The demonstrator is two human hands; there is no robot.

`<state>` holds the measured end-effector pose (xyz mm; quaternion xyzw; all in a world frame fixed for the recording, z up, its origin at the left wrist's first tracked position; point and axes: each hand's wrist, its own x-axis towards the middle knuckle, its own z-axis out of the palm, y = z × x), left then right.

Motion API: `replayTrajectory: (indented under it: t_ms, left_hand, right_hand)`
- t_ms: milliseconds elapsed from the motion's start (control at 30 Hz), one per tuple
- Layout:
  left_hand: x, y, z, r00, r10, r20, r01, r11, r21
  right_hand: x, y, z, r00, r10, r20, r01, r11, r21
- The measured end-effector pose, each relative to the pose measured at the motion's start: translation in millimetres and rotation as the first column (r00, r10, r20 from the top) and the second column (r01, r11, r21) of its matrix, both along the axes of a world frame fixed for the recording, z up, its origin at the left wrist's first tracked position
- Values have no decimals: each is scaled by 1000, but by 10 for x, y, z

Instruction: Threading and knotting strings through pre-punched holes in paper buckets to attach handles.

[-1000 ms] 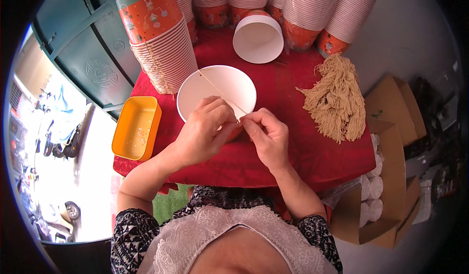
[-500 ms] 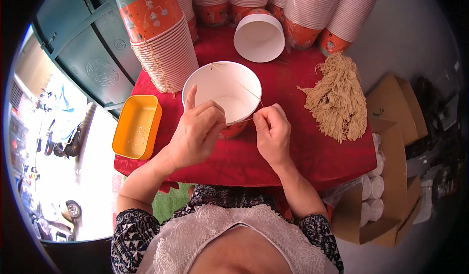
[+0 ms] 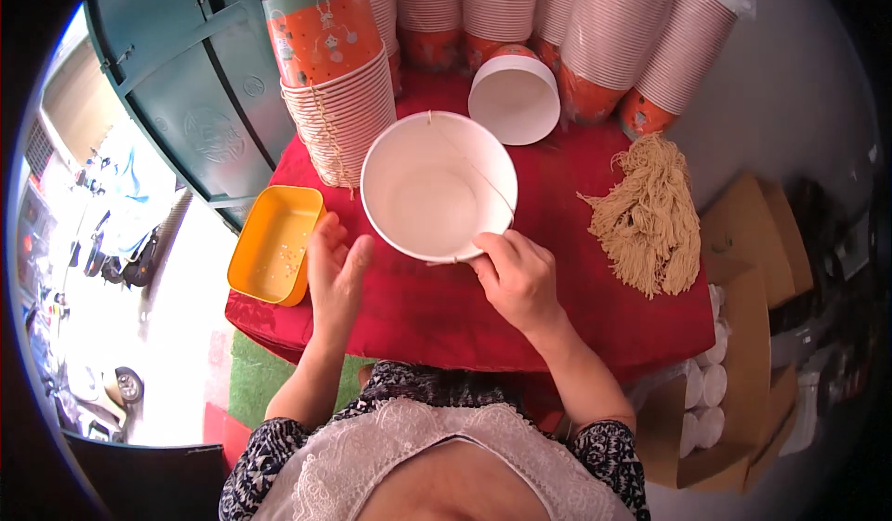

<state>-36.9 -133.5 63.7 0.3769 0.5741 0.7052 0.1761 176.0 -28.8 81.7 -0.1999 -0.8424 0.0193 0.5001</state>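
Observation:
A white paper bucket [image 3: 409,173], tilted with its mouth toward me, is over the middle of the table. My right hand [image 3: 518,278] pinches its near right rim between thumb and fingers. Thin tan string [image 3: 476,170] is tied at the far rim and runs across the opening to the right side; a short tail shows at the near rim. Apart from the bucket, my left hand [image 3: 336,268] is open, with its thumb spread and nothing visible in it. Beside its fingers stands a yellow plastic box [image 3: 243,266] with small pale bits inside.
Nested orange-and-white buckets [image 3: 339,117] with strings stand back left, and several wrapped stacks [image 3: 502,1] line the back. Another bucket [image 3: 514,101] lies on its side. A tan string bundle [image 3: 655,214] is at right on the red cloth [image 3: 446,321]. Cardboard boxes [image 3: 743,335] stand beyond.
My left hand has let go of the string and moved left toward the yellow box. My right hand has gone from pulling string to gripping the bucket's rim, and the bucket tilts toward me.

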Motion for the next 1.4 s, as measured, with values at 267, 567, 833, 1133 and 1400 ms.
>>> replayTrajectory:
  t_ms: [267,567,833,1133,1400]
  left_hand:
    - [99,-78,105,913,-364,184,343,929,137]
    - [4,-22,233,852,-278,443,167,947,273]
    - [-255,-77,241,866,-311,392,107,880,463]
    - [-169,-177,307,925,-281,255,152,891,428]
    - [-25,-317,280,907,-379,185,301,888,347]
  right_hand:
    - [-280,-224,-24,975,53,-214,-48,998,29]
    - [-266,-289,73,933,113,-340,-177,970,-164]
    - [-198,-322,27,932,292,-216,-319,943,-99]
    - [-119,28,365,962,-1,-275,-18,998,-68]
    - [-255,351,677,953,-169,-250,209,967,143]
